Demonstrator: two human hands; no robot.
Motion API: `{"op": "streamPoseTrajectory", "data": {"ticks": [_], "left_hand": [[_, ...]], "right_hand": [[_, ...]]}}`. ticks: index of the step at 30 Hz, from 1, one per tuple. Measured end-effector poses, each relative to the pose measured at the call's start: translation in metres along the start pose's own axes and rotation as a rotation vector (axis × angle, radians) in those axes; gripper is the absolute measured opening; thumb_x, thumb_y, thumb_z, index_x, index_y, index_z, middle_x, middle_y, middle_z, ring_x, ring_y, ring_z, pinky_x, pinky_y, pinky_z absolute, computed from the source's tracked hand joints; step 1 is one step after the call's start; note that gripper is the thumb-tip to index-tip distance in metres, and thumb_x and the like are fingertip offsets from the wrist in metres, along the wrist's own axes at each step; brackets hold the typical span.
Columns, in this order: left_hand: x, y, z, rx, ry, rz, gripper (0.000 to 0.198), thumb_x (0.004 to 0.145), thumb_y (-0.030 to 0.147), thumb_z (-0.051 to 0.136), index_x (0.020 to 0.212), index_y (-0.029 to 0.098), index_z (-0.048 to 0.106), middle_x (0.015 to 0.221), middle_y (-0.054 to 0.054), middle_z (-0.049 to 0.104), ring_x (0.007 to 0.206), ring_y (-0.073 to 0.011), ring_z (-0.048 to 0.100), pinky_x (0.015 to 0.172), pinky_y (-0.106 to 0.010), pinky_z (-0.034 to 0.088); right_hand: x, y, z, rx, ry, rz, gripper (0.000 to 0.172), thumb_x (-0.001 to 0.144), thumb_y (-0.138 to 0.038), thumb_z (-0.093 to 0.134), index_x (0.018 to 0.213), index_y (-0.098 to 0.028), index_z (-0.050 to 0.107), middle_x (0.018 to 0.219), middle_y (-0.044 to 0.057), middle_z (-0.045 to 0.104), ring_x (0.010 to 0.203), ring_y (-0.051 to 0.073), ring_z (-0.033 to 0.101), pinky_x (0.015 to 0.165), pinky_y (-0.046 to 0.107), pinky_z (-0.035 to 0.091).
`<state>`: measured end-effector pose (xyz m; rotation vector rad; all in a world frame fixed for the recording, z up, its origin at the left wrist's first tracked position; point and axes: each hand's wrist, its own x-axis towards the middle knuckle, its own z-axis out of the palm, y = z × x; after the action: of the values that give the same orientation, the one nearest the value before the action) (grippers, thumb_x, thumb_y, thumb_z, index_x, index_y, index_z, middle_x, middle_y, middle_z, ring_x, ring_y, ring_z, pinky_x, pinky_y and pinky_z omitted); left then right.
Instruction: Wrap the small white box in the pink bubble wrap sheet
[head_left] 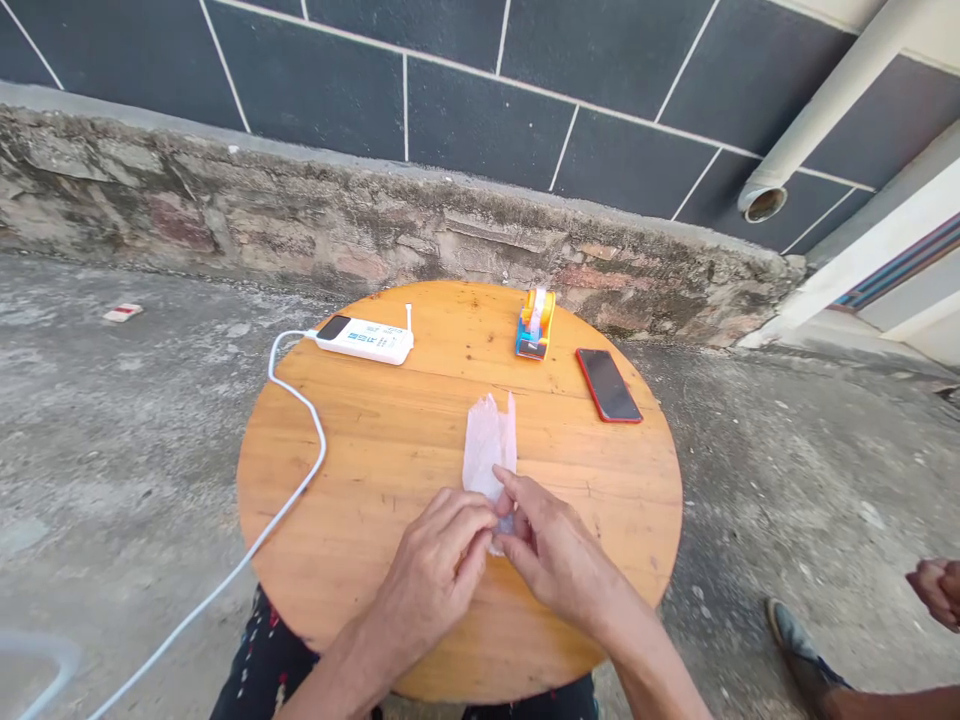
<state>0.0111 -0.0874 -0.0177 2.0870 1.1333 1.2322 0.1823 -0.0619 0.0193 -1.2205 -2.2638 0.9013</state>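
A thin, translucent pinkish plastic bag (484,440) lies lengthwise on the round wooden table (360,430), its far end crumpled. At its near end, my left hand (442,550) has curled fingers pinched on the bag's left edge. My right hand (551,545) grips the same end from the right, thumb and bent fingers on the plastic and the index finger reaching across it. The fingertips of both hands nearly meet and cover part of the bag there.
A tape dispenser (535,325) and a red-edged phone (609,385) lie beyond the bag. At the left is a white device (367,340) with a white cable (319,430) running off the table. Another person's hand (937,590) and shoe (799,640) show at the right.
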Motion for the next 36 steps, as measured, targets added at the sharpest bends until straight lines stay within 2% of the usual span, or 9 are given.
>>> {"op": "streamPoseTrajectory", "data": {"ticks": [4,7,14,18,21,23,27,32,36], "left_hand": [[0.001,0.005,-0.003,-0.022,-0.016,-0.034,0.019,0.087,0.007,0.046,0.097,0.019,0.056,0.099,-0.006,0.058,0.094,-0.0178,0.054,0.081,-0.03,0.043],[0.004,0.01,-0.001,-0.02,0.032,-0.099,0.012,0.085,0.009,0.05,0.087,0.019,0.057,0.091,-0.004,0.058,0.088,-0.0177,0.055,0.077,-0.03,0.044],[0.013,0.016,0.016,0.138,0.114,-0.267,0.015,0.077,0.004,0.052,0.073,0.018,0.052,0.081,-0.002,0.058,0.082,-0.0193,0.055,0.071,-0.031,0.043],[0.013,0.019,0.017,0.231,0.105,-0.268,0.017,0.074,0.002,0.053,0.071,0.019,0.051,0.079,-0.002,0.056,0.079,-0.0199,0.053,0.069,-0.032,0.043],[0.012,0.019,0.017,0.295,0.112,-0.233,0.016,0.076,0.004,0.053,0.069,0.019,0.051,0.082,-0.003,0.057,0.08,-0.0209,0.053,0.071,-0.035,0.044],[0.011,0.016,0.018,0.326,0.131,-0.191,0.016,0.075,0.003,0.053,0.071,0.019,0.053,0.095,-0.006,0.058,0.088,-0.0226,0.053,0.076,-0.037,0.045],[0.01,0.012,0.019,0.329,0.14,-0.141,0.017,0.075,0.002,0.051,0.073,0.018,0.053,0.11,-0.007,0.056,0.095,-0.0237,0.053,0.08,-0.039,0.046],[0.012,0.012,0.018,0.282,0.124,-0.147,0.018,0.075,0.001,0.05,0.071,0.019,0.052,0.103,-0.006,0.061,0.092,-0.023,0.054,0.077,-0.039,0.047],[0.015,0.014,0.015,0.261,0.099,-0.14,0.019,0.074,0.001,0.05,0.071,0.019,0.053,0.1,-0.005,0.063,0.09,-0.0224,0.055,0.076,-0.038,0.049]], "right_hand": [[0.0,-0.004,-0.001,-0.093,-0.052,-0.034,0.067,0.082,-0.006,0.048,0.143,-0.023,0.025,0.111,0.006,0.059,0.086,0.017,0.057,0.083,0.035,0.046],[0.0,-0.002,-0.004,-0.1,-0.08,-0.066,0.073,0.08,-0.004,0.046,0.145,-0.024,0.019,0.115,0.006,0.058,0.094,0.019,0.057,0.084,0.036,0.047],[-0.004,0.007,-0.006,-0.022,-0.072,-0.115,0.071,0.086,-0.007,0.042,0.147,-0.028,0.011,0.111,0.005,0.056,0.079,0.013,0.056,0.078,0.031,0.048],[-0.001,0.01,-0.013,0.067,0.028,-0.139,0.058,0.089,-0.008,0.042,0.142,-0.027,0.029,0.11,0.004,0.055,0.071,0.01,0.055,0.072,0.027,0.048],[0.007,0.017,-0.022,0.014,0.17,-0.163,0.035,0.091,-0.011,0.042,0.121,-0.025,0.053,0.1,0.004,0.058,0.08,0.013,0.057,0.074,0.027,0.047],[0.015,0.023,-0.028,-0.076,0.204,-0.191,0.029,0.092,-0.012,0.042,0.11,-0.023,0.06,0.097,0.004,0.058,0.085,0.015,0.058,0.075,0.027,0.047],[0.035,0.028,-0.032,-0.341,0.132,-0.24,0.035,0.089,-0.006,0.04,0.109,-0.024,0.062,0.102,0.005,0.057,0.074,0.012,0.058,0.065,0.023,0.046],[0.054,0.025,-0.032,-0.639,0.028,-0.305,0.034,0.084,-0.004,0.047,0.101,-0.026,0.066,0.108,0.004,0.056,0.067,0.01,0.055,0.053,0.019,0.037],[0.054,0.023,-0.033,-0.69,0.052,-0.319,0.027,0.084,-0.005,0.047,0.09,-0.023,0.066,0.111,0.005,0.055,0.068,0.011,0.055,0.053,0.02,0.036]]}}
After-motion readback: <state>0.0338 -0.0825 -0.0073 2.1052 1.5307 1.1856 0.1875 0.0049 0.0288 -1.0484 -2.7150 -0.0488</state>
